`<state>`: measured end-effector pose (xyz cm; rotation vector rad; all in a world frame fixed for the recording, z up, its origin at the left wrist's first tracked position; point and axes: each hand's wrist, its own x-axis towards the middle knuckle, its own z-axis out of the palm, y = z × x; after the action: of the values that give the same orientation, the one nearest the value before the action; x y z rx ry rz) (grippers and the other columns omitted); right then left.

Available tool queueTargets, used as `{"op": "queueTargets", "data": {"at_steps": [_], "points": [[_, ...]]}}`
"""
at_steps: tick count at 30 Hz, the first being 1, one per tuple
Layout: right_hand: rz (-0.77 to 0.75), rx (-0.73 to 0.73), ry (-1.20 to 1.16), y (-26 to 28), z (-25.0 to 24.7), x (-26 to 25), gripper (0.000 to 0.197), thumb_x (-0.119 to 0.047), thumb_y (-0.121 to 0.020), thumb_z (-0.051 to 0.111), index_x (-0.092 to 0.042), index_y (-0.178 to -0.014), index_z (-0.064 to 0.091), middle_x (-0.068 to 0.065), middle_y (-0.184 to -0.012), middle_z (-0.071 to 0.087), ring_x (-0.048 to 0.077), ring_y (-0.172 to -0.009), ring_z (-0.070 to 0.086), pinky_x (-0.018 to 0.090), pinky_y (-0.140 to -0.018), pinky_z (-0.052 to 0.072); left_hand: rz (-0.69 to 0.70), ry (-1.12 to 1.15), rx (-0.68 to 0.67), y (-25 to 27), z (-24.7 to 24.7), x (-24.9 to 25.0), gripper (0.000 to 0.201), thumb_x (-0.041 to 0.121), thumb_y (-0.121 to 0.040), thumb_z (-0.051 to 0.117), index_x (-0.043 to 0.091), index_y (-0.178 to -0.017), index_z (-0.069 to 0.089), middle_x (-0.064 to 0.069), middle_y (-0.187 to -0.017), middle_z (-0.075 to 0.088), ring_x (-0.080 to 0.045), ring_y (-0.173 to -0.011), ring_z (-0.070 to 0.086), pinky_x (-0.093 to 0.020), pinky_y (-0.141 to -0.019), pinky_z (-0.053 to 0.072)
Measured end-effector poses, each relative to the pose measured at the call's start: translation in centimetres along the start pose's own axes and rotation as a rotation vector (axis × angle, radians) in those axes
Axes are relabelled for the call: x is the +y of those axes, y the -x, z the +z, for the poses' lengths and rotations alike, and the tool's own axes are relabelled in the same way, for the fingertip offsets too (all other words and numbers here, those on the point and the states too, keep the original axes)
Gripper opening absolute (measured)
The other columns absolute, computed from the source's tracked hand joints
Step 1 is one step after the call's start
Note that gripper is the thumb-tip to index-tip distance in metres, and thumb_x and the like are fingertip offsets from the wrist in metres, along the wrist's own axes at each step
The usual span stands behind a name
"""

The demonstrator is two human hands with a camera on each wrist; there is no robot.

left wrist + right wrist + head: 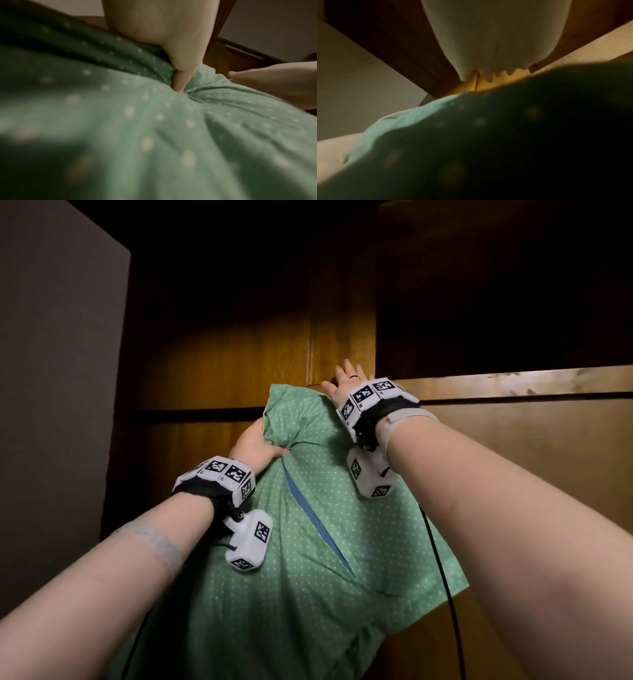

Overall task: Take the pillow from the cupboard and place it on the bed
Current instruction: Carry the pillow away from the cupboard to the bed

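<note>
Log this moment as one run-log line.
left hand: grips green dotted pillow | right hand: flat on cupboard door | bed: unseen

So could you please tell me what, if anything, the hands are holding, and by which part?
The left hand grips the green pillow by its bunched top corner. The right hand holds nothing; its straight fingers lie flat against the cupboard door.

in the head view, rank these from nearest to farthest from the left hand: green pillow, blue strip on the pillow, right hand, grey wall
1. green pillow: gripped at its top corner by the left hand.
2. blue strip: just below and right of that hand.
3. right hand: up and right, flat on the cupboard door.
4. grey wall: far left.
</note>
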<state>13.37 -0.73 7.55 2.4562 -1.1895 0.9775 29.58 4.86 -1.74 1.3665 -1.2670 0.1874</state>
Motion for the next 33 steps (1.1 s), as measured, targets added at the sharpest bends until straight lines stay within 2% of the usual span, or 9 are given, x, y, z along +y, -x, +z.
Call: {"op": "queueTargets", "data": {"at_steps": [4,10,15,18,22,25,29,31,33], "points": [[-0.037,-0.013,0.096,-0.8,0.8,0.5,0.066,-0.049,-0.100,0.020,-0.012,-0.153,0.007,0.008,-0.162,-0.005,0.025,-0.150,-0.003,0.043,-0.121,0.001,0.019,0.054,-0.027,-0.6,0.8,-0.7,0.059,-0.004,-0.070,0.072,0.010,-0.124,0.052,-0.010,-0.128,0.062,-0.024,-0.118,0.056,-0.043,-0.107,0.040],[-0.050,-0.056,0.273,0.0,0.2,2.0,0.070,-0.055,-0.095,0.029,-0.025,-0.153,0.003,0.006,-0.162,-0.006,0.028,-0.150,-0.003,0.051,-0.120,0.000,0.035,0.149,-0.043,-0.4,1.1,-0.3,0.060,-0.011,-0.071,0.069,0.006,-0.126,0.050,-0.009,-0.125,0.060,-0.016,-0.111,0.054,-0.032,-0.100,0.038],[-0.052,0.016,0.202,2.1,-0.8,2.2,0.058,-0.046,-0.099,0.031,-0.021,-0.150,0.023,0.010,-0.161,0.009,0.033,-0.148,0.004,0.059,-0.117,0.002,0.071,0.130,-0.068,0.3,1.0,1.1,0.061,-0.009,-0.072,0.069,0.005,-0.127,0.048,-0.010,-0.128,0.059,-0.016,-0.112,0.053,-0.032,-0.101,0.038],[0.008,0.021,0.213,2.6,-1.1,4.2,0.061,-0.053,-0.097,0.028,-0.026,-0.151,0.016,0.008,-0.162,0.005,0.032,-0.149,0.001,0.057,-0.118,0.001,0.079,0.119,-0.068,1.2,1.5,2.2,0.062,-0.008,-0.073,0.070,0.005,-0.128,0.047,-0.012,-0.131,0.058,-0.016,-0.114,0.052,-0.033,-0.104,0.038],[0.059,-0.034,0.379,4.0,-2.3,7.5,0.068,-0.070,-0.088,0.024,-0.045,-0.149,0.006,0.006,-0.162,-0.003,0.033,-0.149,-0.002,0.057,-0.118,0.001,0.091,0.137,-0.074,2.9,2.9,4.6,0.063,-0.008,-0.073,0.070,0.005,-0.130,0.046,-0.013,-0.133,0.056,-0.021,-0.121,0.052,-0.034,-0.106,0.037],[0.081,-0.008,0.341,6.3,-4.4,10.0,0.062,-0.056,-0.095,0.030,-0.032,-0.151,0.017,0.010,-0.162,0.005,0.033,-0.149,0.002,0.059,-0.117,0.004,0.097,0.147,-0.097,4.2,4.7,7.0,0.063,-0.006,-0.073,0.070,0.005,-0.130,0.046,-0.013,-0.133,0.056,-0.024,-0.123,0.052,-0.036,-0.108,0.037],[0.074,-0.069,0.529,10.1,-7.6,13.1,0.064,-0.045,-0.098,0.038,-0.038,-0.150,0.002,0.010,-0.162,0.000,0.035,-0.149,0.001,0.062,-0.116,0.010,0.113,0.150,-0.121,5.5,7.9,10.4,0.063,-0.006,-0.074,0.070,0.005,-0.131,0.045,-0.012,-0.134,0.055,-0.016,-0.118,0.050,-0.027,-0.101,0.035],[0.062,-0.123,0.602,11.2,-9.0,14.4,0.075,-0.034,-0.095,0.050,-0.034,-0.151,0.000,0.016,-0.161,0.007,0.039,-0.147,0.011,0.062,-0.113,0.022,0.103,0.156,-0.127,6.0,9.5,11.9,0.063,-0.005,-0.074,0.070,0.005,-0.131,0.045,-0.012,-0.135,0.055,-0.020,-0.122,0.051,-0.028,-0.102,0.035],[0.096,-0.141,0.609,11.5,-9.7,16.5,0.076,-0.036,-0.094,0.050,-0.032,-0.152,0.001,0.018,-0.160,0.003,0.040,-0.147,0.007,0.060,-0.115,0.019,0.087,0.166,-0.124,6.5,11.0,13.0,0.063,-0.004,-0.074,0.071,0.006,-0.130,0.046,-0.012,-0.134,0.056,-0.024,-0.124,0.051,-0.033,-0.106,0.036]]}}
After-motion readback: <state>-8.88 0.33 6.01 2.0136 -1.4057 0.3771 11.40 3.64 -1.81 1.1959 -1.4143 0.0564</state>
